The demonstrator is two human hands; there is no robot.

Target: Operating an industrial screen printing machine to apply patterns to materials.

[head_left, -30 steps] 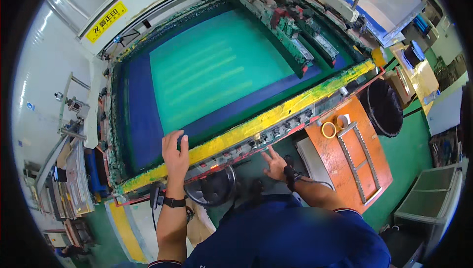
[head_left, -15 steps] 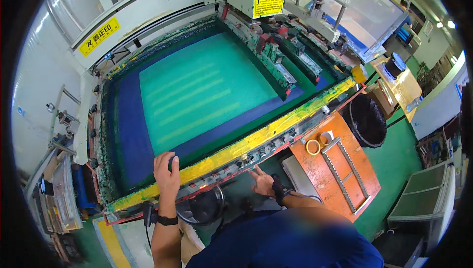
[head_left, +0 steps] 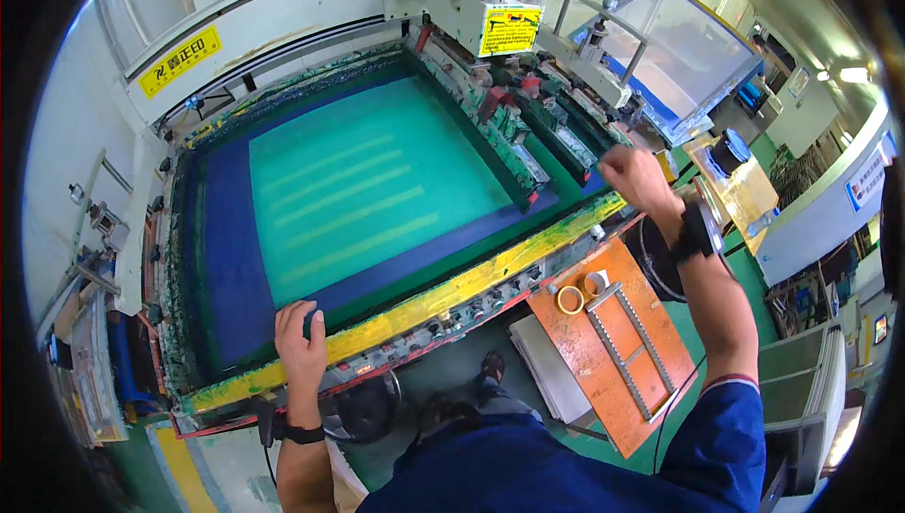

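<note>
My left hand [head_left: 301, 347] rests on the yellow near edge [head_left: 377, 339] of a large screen printing frame, close to its left corner. Its thumb stands apart from the bent fingers, and a small dark patch between them is unclear. My right hand [head_left: 639, 179] is raised over the frame's near right corner, fingers curled in, with nothing showing in it. The green mesh [head_left: 377, 173] carries several pale stripes and has a dark blue border. Left of my right hand, an ink-stained squeegee bar [head_left: 518, 166] and a second bar [head_left: 568, 143] lie over the mesh's right side.
Control knobs [head_left: 481, 310] line the machine's front. An orange board [head_left: 566, 362] carries tape rolls [head_left: 570, 300] and a slotted metal frame [head_left: 630, 353]. A black-lined bin [head_left: 655, 263] stands beneath my right forearm. A round dark container [head_left: 731, 150] sits on a side table [head_left: 721, 190].
My right hand has left the machine's front edge and risen to the right, its extended finger now curled. My left hand stays on the frame. The view has shifted slightly.
</note>
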